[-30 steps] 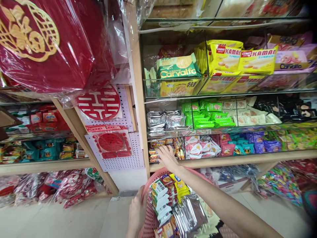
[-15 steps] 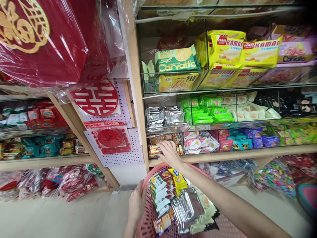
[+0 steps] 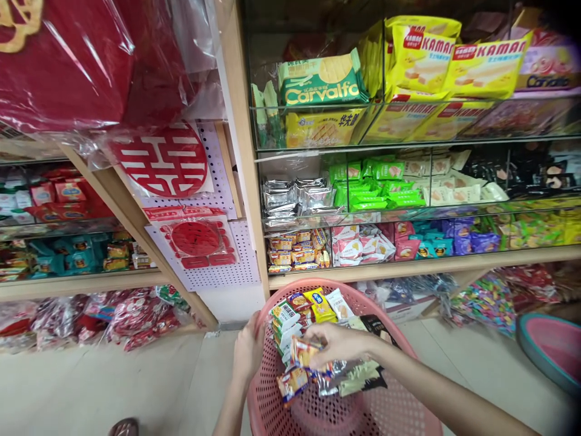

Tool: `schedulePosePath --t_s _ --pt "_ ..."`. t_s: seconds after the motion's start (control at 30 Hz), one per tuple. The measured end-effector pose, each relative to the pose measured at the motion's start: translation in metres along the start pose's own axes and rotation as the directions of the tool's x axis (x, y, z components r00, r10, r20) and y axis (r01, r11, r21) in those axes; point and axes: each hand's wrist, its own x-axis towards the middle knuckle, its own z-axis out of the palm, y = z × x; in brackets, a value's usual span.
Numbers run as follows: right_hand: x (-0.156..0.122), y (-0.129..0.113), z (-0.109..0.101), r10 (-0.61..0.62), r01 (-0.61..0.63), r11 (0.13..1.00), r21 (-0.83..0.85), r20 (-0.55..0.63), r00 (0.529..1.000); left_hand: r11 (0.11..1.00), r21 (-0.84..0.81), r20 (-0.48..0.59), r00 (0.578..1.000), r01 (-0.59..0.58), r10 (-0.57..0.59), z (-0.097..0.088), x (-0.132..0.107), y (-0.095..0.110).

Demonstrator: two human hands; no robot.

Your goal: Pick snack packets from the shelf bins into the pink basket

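Observation:
A pink perforated plastic basket (image 3: pixel 313 290) stands in front of me with several wrapped snacks inside. My left hand (image 3: pixel 249 348) is closed on its left rim, the fingers partly hidden. Over the basket, my right hand (image 3: pixel 333 345) pinches a small snack packet (image 3: pixel 303 352) in orange and blue wrapping. Below that lies a similar packet (image 3: pixel 293 384). Around the hand are white-and-green packets (image 3: pixel 285 318), a yellow packet (image 3: pixel 320 304), a white one (image 3: pixel 339 304), and silver and cream packets (image 3: pixel 358 378) partly covered by my right arm.
Glass-fronted shelves (image 3: pixel 408 145) hold sorted packets, among them small orange packets (image 3: pixel 299 248) just behind the basket. Bagged goods (image 3: pixel 485 303) lie beneath. A pink-and-teal tub (image 3: pixel 551 351) stands at right. A large red box (image 3: pixel 82 72) juts out upper left. A shoe (image 3: pixel 124 427) shows below.
My right hand has come down from the compartment of orange packets to the basket, now with a packet in its fingers. The left hand stays on the rim. The view has shifted slightly.

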Motion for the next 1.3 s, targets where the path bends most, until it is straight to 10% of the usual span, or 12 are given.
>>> schedulePosePath --t_s 0.33,0.83,1.3 --pt "0.031 0.03 0.05 0.277 -0.241 0.942 -0.231 0.138 0.951 1.0 -0.03 -0.009 1.0 -0.009 0.009 0.002 0.0 -0.001" --pt "0.032 0.037 0.057 0.187 -0.211 0.971 -0.108 -0.203 0.961 0.998 -0.059 0.019 1.0 0.018 -0.017 0.002 0.002 -0.003" --pt "0.015 0.007 0.078 0.172 -0.376 0.765 -0.522 -0.397 0.901 0.999 -0.043 0.018 0.999 0.034 -0.033 0.002 0.001 -0.004"
